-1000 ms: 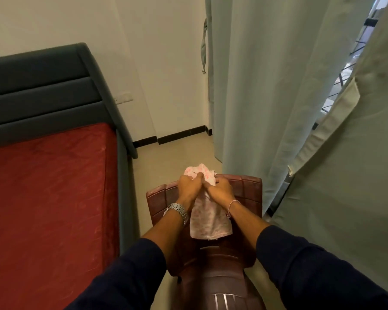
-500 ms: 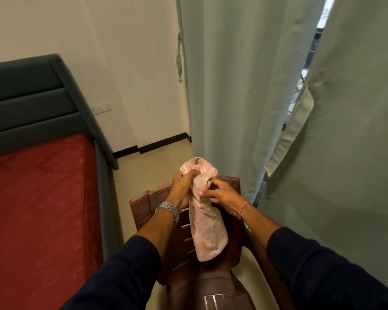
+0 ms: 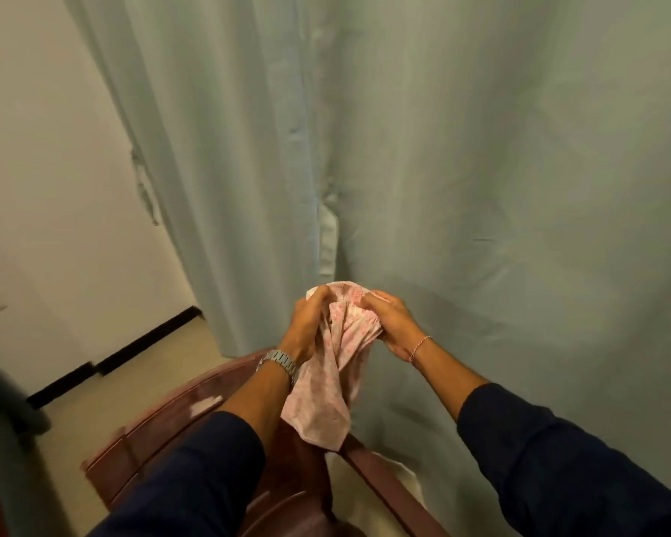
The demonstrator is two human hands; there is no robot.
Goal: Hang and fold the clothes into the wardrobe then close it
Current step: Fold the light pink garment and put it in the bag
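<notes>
A small pink patterned garment hangs bunched between both my hands, in front of a pale green curtain. My left hand, with a metal watch on the wrist, grips the garment's upper left edge. My right hand, wearing a thin bracelet, pinches the gathered top on the right. The lower part of the cloth droops over a dark red plastic chair. No wardrobe interior shows; the curtain panels meet at a narrow slit.
A white wall with a black skirting strip stands on the left above a beige floor. A blurred dark bed frame edge sits at the far left. Something white lies low beside the chair.
My view has swung right and closer to the curtain, so the bed has almost left the frame. The garment has been lifted off the chair back and bunched up between both hands.
</notes>
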